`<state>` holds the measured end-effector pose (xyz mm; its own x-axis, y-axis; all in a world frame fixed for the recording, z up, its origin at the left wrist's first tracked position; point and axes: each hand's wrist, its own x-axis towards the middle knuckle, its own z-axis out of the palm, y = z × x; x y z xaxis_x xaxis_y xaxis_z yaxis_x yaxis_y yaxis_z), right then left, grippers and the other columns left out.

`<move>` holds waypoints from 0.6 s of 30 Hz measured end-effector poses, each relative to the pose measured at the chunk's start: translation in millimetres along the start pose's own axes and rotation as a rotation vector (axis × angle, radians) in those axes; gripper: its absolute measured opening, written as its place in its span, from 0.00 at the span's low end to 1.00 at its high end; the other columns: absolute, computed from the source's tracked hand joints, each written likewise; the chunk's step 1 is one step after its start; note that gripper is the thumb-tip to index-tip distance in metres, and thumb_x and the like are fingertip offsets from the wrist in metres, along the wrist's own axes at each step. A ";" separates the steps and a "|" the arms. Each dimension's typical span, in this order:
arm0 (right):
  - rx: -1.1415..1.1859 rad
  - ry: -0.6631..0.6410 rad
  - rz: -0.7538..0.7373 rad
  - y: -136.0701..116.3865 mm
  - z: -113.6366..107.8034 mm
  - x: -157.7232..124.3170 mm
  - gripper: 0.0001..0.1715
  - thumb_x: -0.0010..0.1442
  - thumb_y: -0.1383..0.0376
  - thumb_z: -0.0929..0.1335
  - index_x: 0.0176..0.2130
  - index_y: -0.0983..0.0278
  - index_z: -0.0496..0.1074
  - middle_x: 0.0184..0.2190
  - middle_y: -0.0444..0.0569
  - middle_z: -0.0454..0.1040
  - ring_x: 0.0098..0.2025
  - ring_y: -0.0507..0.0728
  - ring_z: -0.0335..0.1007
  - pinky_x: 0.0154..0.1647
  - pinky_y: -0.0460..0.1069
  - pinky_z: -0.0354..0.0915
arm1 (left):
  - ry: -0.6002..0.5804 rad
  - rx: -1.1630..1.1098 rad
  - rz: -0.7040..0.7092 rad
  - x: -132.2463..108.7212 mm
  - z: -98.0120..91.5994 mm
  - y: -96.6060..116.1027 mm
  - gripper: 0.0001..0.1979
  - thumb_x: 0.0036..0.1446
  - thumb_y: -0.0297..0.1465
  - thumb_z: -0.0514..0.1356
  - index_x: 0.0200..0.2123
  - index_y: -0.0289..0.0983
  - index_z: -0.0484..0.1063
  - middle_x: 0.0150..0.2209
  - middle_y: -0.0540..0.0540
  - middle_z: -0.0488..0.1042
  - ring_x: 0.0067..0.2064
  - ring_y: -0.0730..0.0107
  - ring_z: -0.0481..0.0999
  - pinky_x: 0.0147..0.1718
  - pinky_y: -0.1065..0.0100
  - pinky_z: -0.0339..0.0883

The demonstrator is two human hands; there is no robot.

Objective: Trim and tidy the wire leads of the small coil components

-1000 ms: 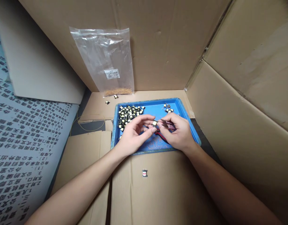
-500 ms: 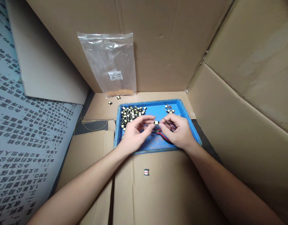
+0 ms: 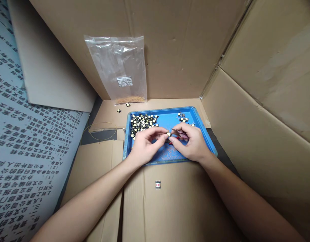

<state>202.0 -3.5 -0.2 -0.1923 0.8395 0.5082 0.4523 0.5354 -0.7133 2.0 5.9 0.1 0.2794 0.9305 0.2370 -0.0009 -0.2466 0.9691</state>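
Sheets of brown cardboard (image 3: 185, 198) cover much of a dark table (image 3: 84, 137). Beneath the left hand (image 3: 146, 146) and right hand (image 3: 192, 143) sits a blue tray (image 3: 167, 121). Nearer than the hands lies one small part (image 3: 158, 185) with red marks. Beyond the left hand, two black-and-yellow parts (image 3: 118, 111) lie before a clear bag (image 3: 119, 64), its bottom on the cardboard. Farther left, a thin yellow wire (image 3: 116, 126) loops.

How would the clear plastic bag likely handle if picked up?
The clear plastic bag is probably floppy, since its film looks thin and creased. It's likely light: only a low layer of orange bits shows at its bottom. Its shiny surface may feel slippery.
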 end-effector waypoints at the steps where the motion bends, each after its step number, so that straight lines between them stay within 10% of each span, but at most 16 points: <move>1: -0.002 0.021 0.004 0.2 0.6 -0.2 0.07 0.61 0.64 0.73 0.41 0.61 0.75 0.30 0.44 0.76 0.30 0.54 0.70 0.32 0.49 0.65 | 0.000 0.008 0.004 -0.1 -0.3 0.1 0.11 0.61 0.37 0.71 0.43 0.36 0.83 0.40 0.43 0.85 0.39 0.67 0.83 0.45 0.66 0.77; 18: -0.109 0.171 -0.140 -8.9 0.5 -0.2 0.07 0.57 0.68 0.72 0.38 0.58 0.79 0.25 0.43 0.78 0.25 0.54 0.70 0.31 0.51 0.68 | -0.100 -0.099 0.031 0.1 -1.5 2.9 0.17 0.64 0.37 0.69 0.53 0.36 0.78 0.49 0.39 0.84 0.50 0.63 0.83 0.51 0.65 0.77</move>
<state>197.6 -8.3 5.8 -0.1133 0.7252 0.6791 0.5245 0.6242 -0.5791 0.6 5.8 3.0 0.3723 0.8899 0.2634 -0.1039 -0.2420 0.9647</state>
